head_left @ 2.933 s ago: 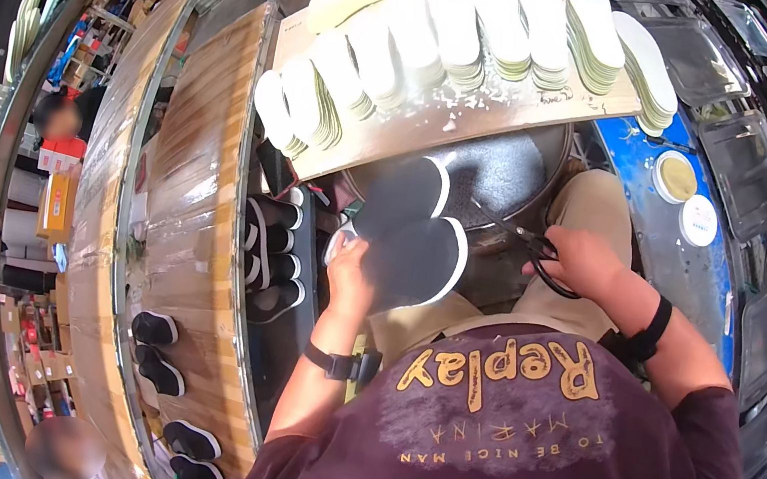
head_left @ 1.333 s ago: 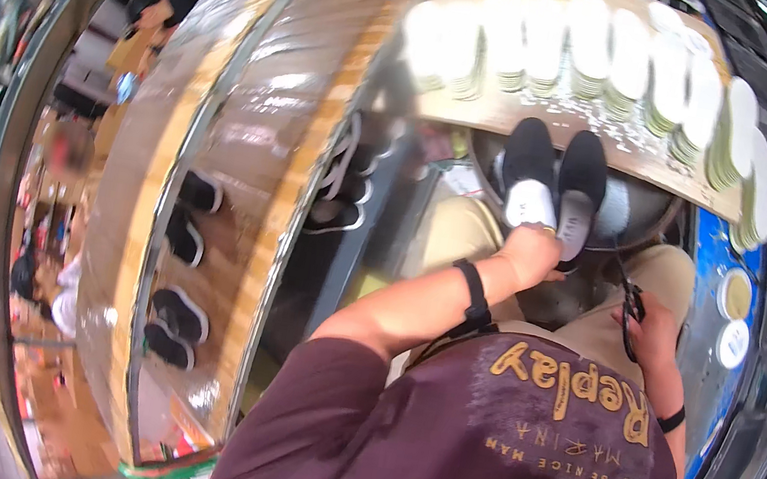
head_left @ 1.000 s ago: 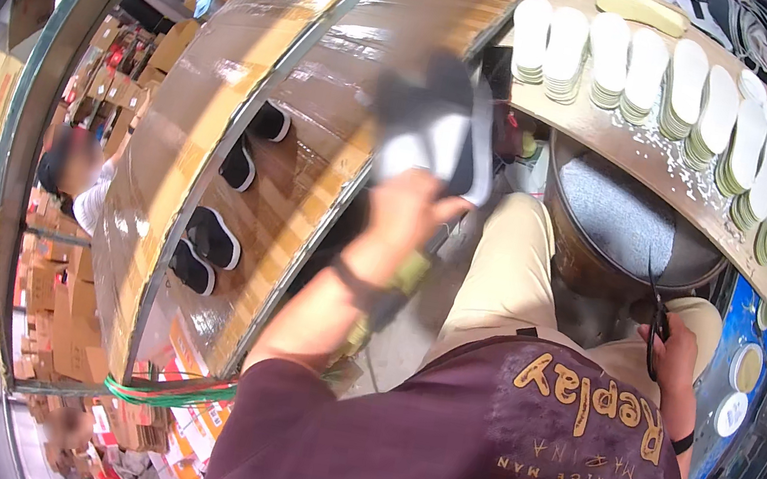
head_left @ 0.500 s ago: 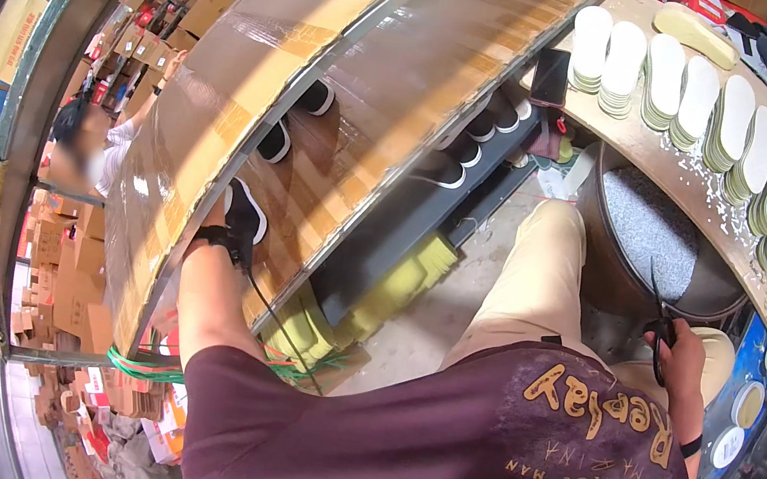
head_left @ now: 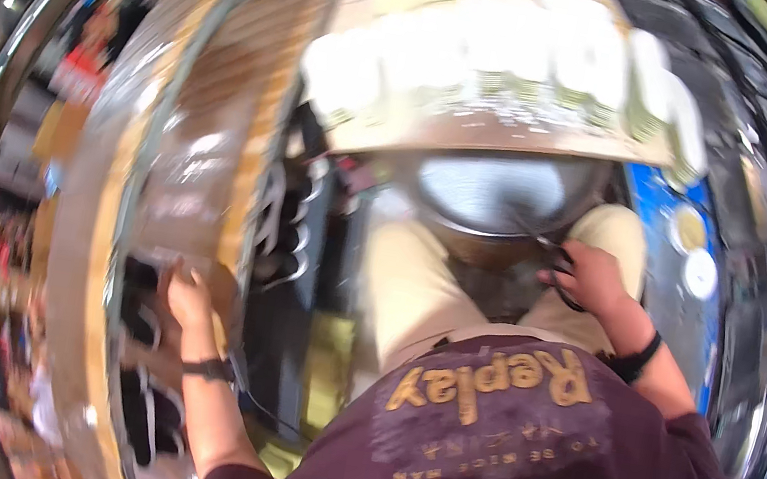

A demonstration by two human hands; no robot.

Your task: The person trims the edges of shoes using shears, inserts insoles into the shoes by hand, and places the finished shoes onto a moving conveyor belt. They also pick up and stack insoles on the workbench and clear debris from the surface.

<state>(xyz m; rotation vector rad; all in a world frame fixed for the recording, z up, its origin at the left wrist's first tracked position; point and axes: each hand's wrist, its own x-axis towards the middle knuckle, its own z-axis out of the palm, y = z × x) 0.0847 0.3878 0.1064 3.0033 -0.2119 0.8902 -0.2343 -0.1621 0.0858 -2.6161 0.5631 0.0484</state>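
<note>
My right hand (head_left: 593,281) grips a pair of black-handled scissors (head_left: 561,267) above my thigh, the blades pointing toward a round dark tub (head_left: 466,228). Pale grey material fills the tub, though blur hides its texture. On the other side, my left hand (head_left: 189,298) reaches over a film-wrapped cardboard shelf, close to several black shoes with white soles (head_left: 139,412). Motion smears its fingers, so I cannot make out whether they hold anything. Stacks of white insoles (head_left: 496,50) stand in a row on the board beyond the tub.
White scraps litter the board (head_left: 381,133). More black shoes (head_left: 290,224) line a lower rack left of my knees. A yellow-green block (head_left: 327,362) lies below. At the right, round lids (head_left: 698,274) rest on a blue surface (head_left: 657,209), beside dark glossy bundles (head_left: 763,212).
The view has swung left to right, blurring the picture. My left hand, hidden behind a shoe before, now shows away from it over the shelf. The scissors remain in my right hand.
</note>
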